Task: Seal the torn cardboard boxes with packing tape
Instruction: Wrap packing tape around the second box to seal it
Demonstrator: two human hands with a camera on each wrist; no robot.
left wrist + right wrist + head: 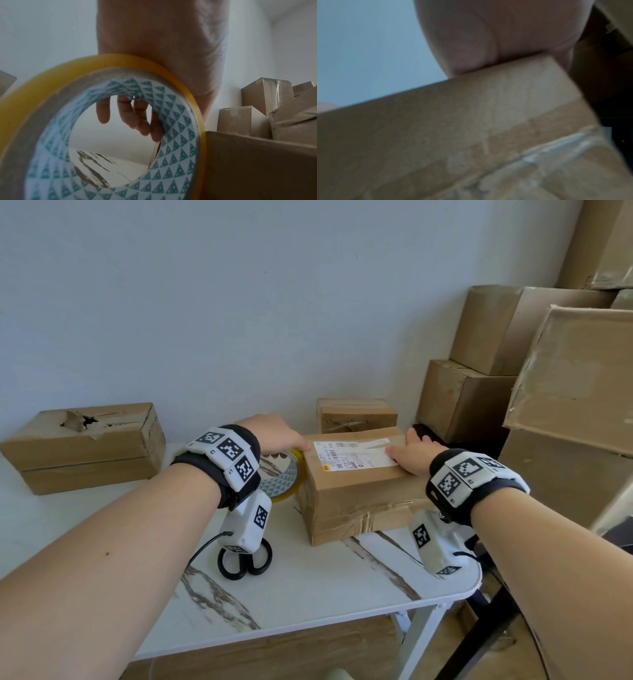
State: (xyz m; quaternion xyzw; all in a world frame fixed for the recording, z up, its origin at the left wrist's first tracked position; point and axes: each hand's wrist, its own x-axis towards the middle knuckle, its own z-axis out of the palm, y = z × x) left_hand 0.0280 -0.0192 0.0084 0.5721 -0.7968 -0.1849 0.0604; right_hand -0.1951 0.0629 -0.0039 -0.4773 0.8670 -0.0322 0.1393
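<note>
Left grip: my left hand grasps the packing tape roll at frame centre, fingers hooked through its core in the left wrist view; the roll stands on edge, touching the left side of the labelled box.
Right grip: my right hand lies flat and released, fingers straight, pressing the top of the labelled cardboard box; the right wrist view is blurred.
Labelled box: it sits mid-frame on the marble-pattern worktop, white shipping label on top, its lower front edge crumpled.
Torn box: a long cardboard box with a ragged hole in its top sits at left.
Small box: one stands behind the labelled one, against the wall.
Scissors: black-handled scissors lie on the worktop, lower centre, partly hidden behind my wrist camera.
Stack: more cardboard boxes pile up at right.
</note>
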